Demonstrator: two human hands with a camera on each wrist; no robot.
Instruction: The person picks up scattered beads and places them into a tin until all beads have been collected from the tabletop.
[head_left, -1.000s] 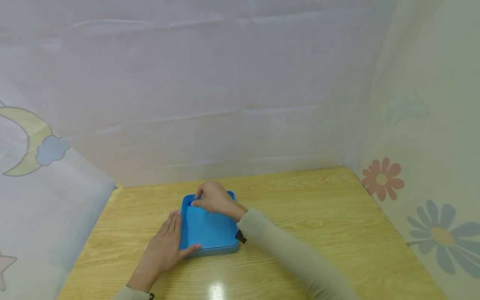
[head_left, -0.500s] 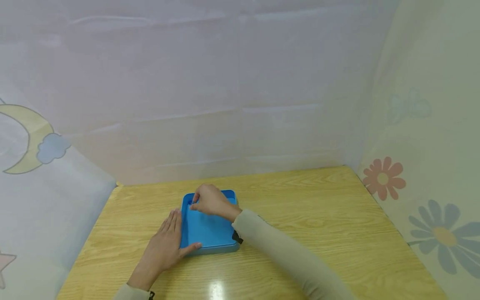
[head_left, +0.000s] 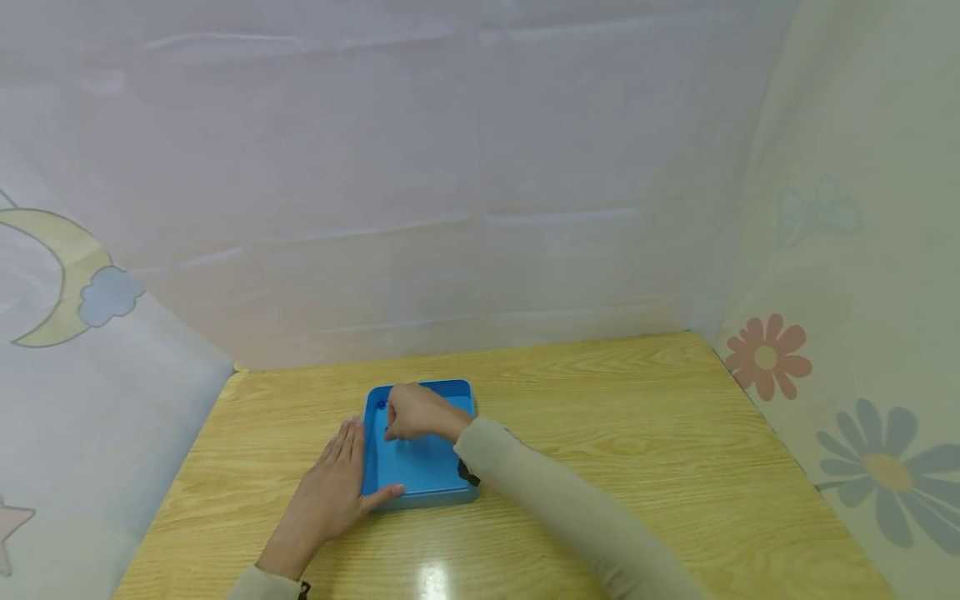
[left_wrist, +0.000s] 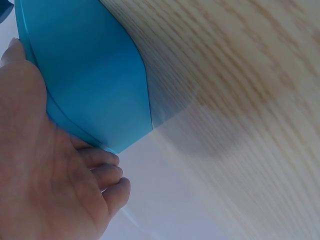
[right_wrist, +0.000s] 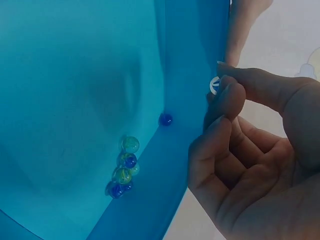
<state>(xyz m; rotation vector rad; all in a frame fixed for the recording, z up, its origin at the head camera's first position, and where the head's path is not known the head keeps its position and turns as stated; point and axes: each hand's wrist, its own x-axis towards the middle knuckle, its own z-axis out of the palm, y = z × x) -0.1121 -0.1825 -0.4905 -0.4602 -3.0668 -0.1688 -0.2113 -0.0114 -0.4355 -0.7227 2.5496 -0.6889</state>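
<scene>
A blue tray (head_left: pixel 431 502) lies on the wooden table. My left hand (head_left: pixel 327 487) steadies it, with straight fingers along the left side and the thumb over the near rim; the left wrist view shows the palm against the tray's outer wall (left_wrist: pixel 100 75). Over the tray's interior, my right hand (head_left: pixel 418 412) pinches a small white-and-blue marble (right_wrist: pixel 215 86) between thumb and fingertips, mostly covered by them. In the right wrist view a dark blue marble (right_wrist: pixel 166 119) sits in the tray's corner. Several more marbles, clear, yellowish and blue, cluster along the wall, such as a clear marble (right_wrist: pixel 131 144).
The wooden table (head_left: pixel 600 433) stretches out right of the tray. A pale cloth backdrop (head_left: pixel 465 208) rises behind it, with printed side cloths at left and right showing a moon (head_left: pixel 71 267) and flowers (head_left: pixel 765 357).
My right hand has drawn back from the tray's far left corner toward me, uncovering a blue marble there. My left hand stays in place on the tray.
</scene>
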